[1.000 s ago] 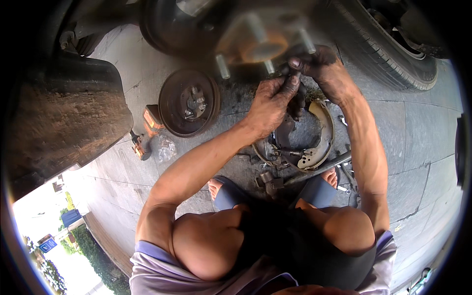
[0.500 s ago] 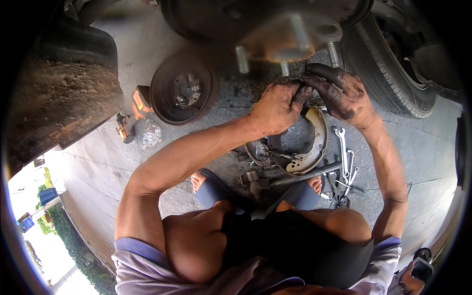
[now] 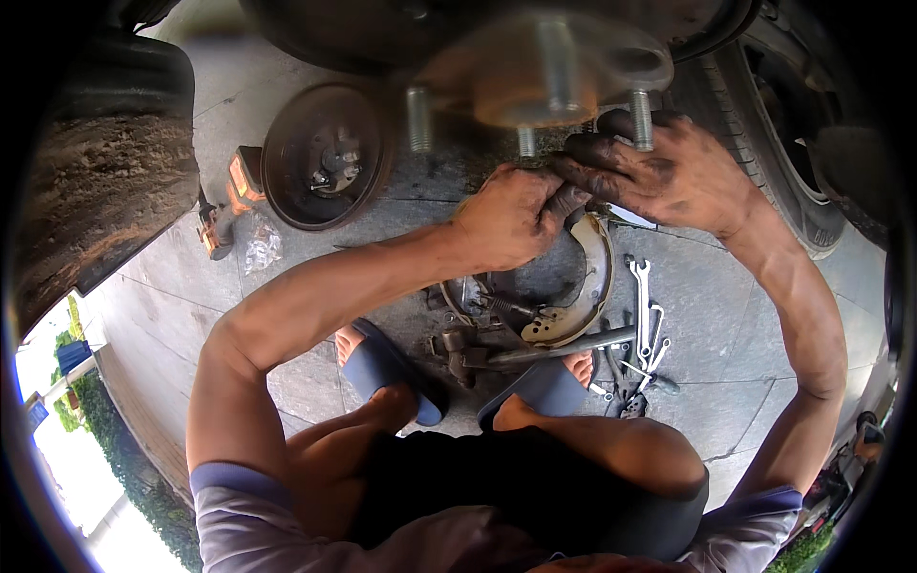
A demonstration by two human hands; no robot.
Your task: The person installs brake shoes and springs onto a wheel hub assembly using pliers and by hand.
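Both hands, dark with grease, meet just below a wheel hub (image 3: 478, 95) with threaded studs. My left hand (image 3: 516, 215) is closed, its thumb and fingers pinched together. Against its fingertips press the fingers of my right hand (image 3: 659, 181), curled with the knuckles up behind the right-hand stud (image 3: 641, 119). Whatever small thing they pinch is hidden by the fingers. On the ground beneath the hands lie curved brake shoes (image 3: 600, 272) with a spring and adjuster (image 3: 506, 306) between them.
A brake drum (image 3: 277, 172) lies at left, beside an orange cordless power tool (image 3: 224, 215) and a clear plastic bag (image 3: 263, 246). Wrenches (image 3: 642, 296) and a metal bar (image 3: 602, 338) lie near my feet. A tyre (image 3: 798, 205) stands at right; a rusty panel (image 3: 115, 162) hangs at left.
The whole view has shifted, with ground items now further left. My right hand has turned, its knuckles rising behind the right stud, and its elbow swings outward. The hands stay together.
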